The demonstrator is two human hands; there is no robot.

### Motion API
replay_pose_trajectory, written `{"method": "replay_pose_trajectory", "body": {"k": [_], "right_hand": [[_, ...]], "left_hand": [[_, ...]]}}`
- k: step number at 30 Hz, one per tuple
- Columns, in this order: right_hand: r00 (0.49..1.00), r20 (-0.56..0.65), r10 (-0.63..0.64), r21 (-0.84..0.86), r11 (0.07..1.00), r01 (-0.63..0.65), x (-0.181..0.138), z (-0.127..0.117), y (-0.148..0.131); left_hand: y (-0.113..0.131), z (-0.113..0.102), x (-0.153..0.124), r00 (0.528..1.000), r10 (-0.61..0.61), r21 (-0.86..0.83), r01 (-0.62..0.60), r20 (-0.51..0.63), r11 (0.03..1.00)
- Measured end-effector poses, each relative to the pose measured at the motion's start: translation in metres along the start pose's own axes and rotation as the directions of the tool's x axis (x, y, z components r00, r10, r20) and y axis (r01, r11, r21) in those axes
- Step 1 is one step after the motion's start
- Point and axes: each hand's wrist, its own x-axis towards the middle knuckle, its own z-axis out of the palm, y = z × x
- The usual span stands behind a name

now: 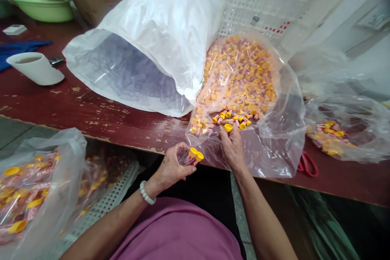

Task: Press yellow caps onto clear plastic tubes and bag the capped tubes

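My left hand [173, 163], with a pale bead bracelet at its wrist, is closed around small printed tubes with yellow caps [196, 155]. Two caps show side by side; part of the tubes is behind my fingers. At the mouth of a clear plastic bag [283, 130], my right hand [232, 144] has its fingers closed on a yellow-capped tube [228, 128]. More such tubes lie loose just beyond those fingertips. A large heap of yellow-capped pieces [243, 73] fills the back of this bag.
A big white bag [164, 20] gapes open on the red table [122, 124], with clear items inside. Bagged capped tubes [33, 183] stand low on the left, by a white basket [100, 207]. A smaller bag [362, 126], red scissors [309, 164] and a white cup [35, 69] are also there.
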Motion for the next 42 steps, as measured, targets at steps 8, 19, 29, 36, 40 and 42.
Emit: {"method": "replay_pose_trajectory", "body": {"k": [8, 19, 29, 36, 40, 42], "right_hand": [[0.972, 0.237, 0.006, 0.377, 0.921, -0.098, -0.052, 0.041, -0.052], [0.963, 0.159, -0.217, -0.04, 0.973, 0.226, -0.06, 0.041, -0.041], [0.842, 0.29, -0.455, -0.214, 0.826, 0.521, -0.066, 0.033, -0.037], [0.752, 0.475, -0.457, -0.326, 0.702, 0.633, -0.066, 0.032, -0.034], [0.74, 0.484, -0.467, -0.36, 0.665, 0.655, -0.063, 0.031, -0.036], [0.734, 0.484, -0.476, -0.364, 0.653, 0.664, -0.063, 0.031, -0.034]], "left_hand": [[0.004, 0.007, 0.005, 1.0, 0.01, -0.024, -0.01, -0.022, 1.0], [0.009, 0.01, -0.001, 0.995, -0.082, -0.192, 0.092, 0.06, 0.977], [0.002, 0.004, 0.003, 0.996, -0.089, -0.314, 0.093, 0.027, 0.945], [-0.001, -0.002, 0.006, 0.998, -0.057, -0.351, 0.057, 0.012, 0.935], [0.002, -0.004, 0.008, 0.995, -0.098, -0.344, 0.081, -0.032, 0.935], [0.0, -0.001, 0.008, 0.995, -0.091, -0.363, 0.071, -0.037, 0.929]]}}
